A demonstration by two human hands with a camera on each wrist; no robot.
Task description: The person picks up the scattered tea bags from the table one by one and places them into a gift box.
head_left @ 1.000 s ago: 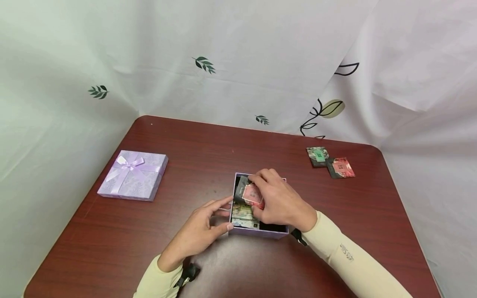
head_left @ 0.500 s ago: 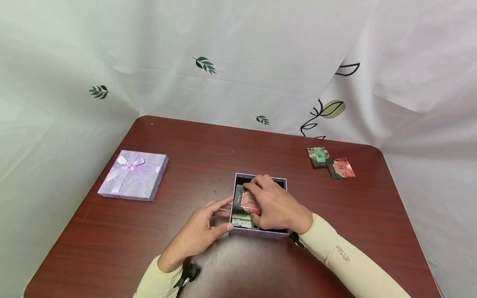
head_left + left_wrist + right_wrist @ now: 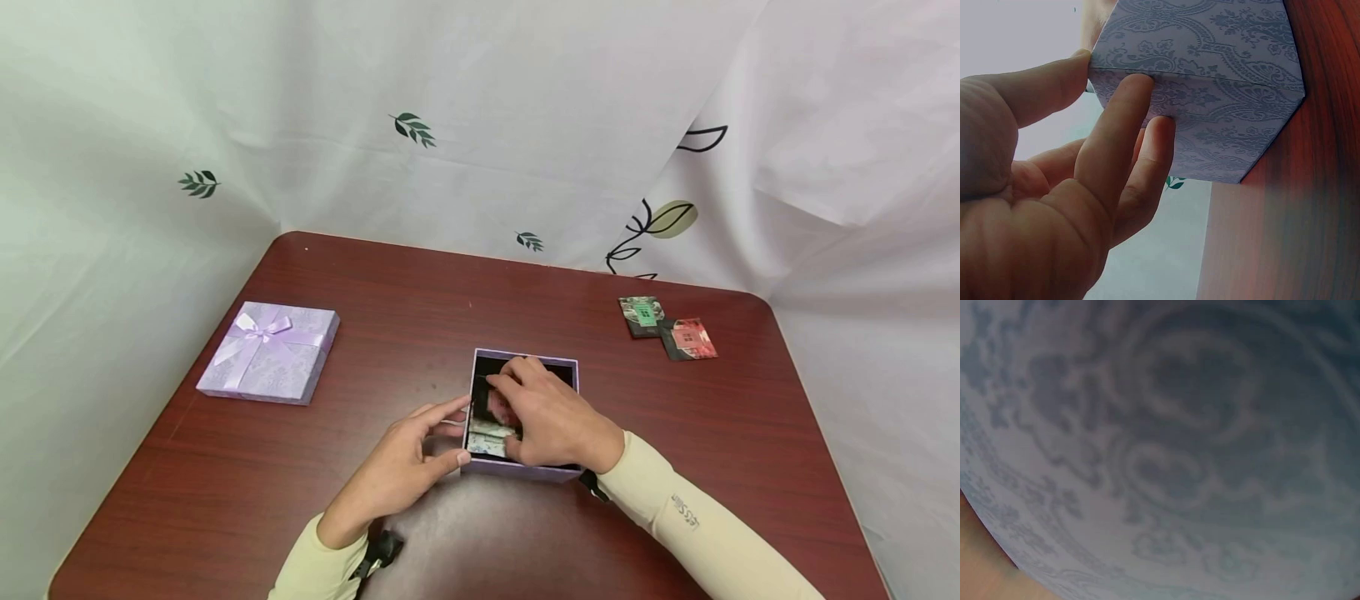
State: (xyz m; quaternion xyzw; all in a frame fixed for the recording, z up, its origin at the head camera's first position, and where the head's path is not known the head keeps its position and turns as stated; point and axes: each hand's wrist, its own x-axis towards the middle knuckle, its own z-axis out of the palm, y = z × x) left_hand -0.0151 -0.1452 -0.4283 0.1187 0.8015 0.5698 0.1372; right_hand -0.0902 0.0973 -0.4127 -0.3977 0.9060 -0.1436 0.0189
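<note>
A purple patterned box [image 3: 521, 472] stands with its top uncovered on the table, its inside black. My left hand [image 3: 408, 458] touches the box's left side with extended fingers, the thumb at the front corner; in the left wrist view the fingertips [image 3: 1138, 84] press against the wall [image 3: 1210, 94]. Down inside the box, my right hand [image 3: 555, 417] pinches a black-and-red square packet [image 3: 501, 408], partly hidden under the fingers. Pale flower-printed packets [image 3: 489, 443] lie at the box's front left. Blurred box wall [image 3: 1116, 506] fills the right wrist view.
A purple lid [image 3: 277, 354] with a ribbon bow lies at the table's left. Toward the back right, a green-labelled packet [image 3: 641, 317] and a red-labelled packet [image 3: 690, 339] lie with corners meeting. A white curtain [image 3: 337, 167] hangs along the table's back edge.
My right hand has lowered the black-and-red packet deeper into the box, moving slightly toward the front left. My left hand and the box have stayed put.
</note>
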